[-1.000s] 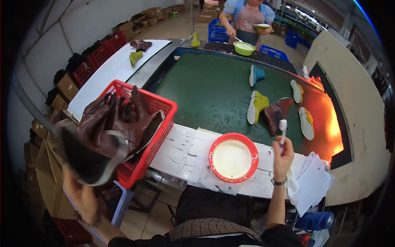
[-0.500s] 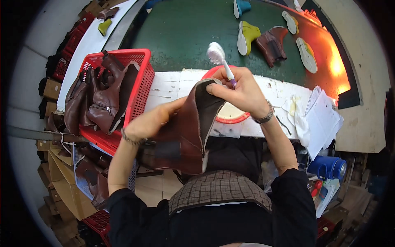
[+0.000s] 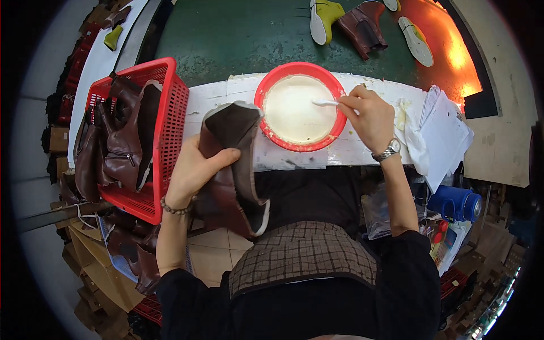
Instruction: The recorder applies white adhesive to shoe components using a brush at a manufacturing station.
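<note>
- The dark green surface fills the upper middle of the frame, with a white paper-covered strip along its near edge
- A red plastic mesh basket sits at the left, its right wall just beside the strip, packed with dark brown leather boot uppers
- A brown leather boot upper with a pale lining edge stands at centre-left, its top reaching the strip's edge and touching the bowl's rim
- A round red plastic bowl of cream-coloured paste rests on the strip at upper centre
- The left hand is clamped on the boot upper, thumb across its front
- The right hand, at the bowl's right rim, is closed around a small white brush whose tip lies in the paste
- A silver wristwatch circles the right wrist
</note>
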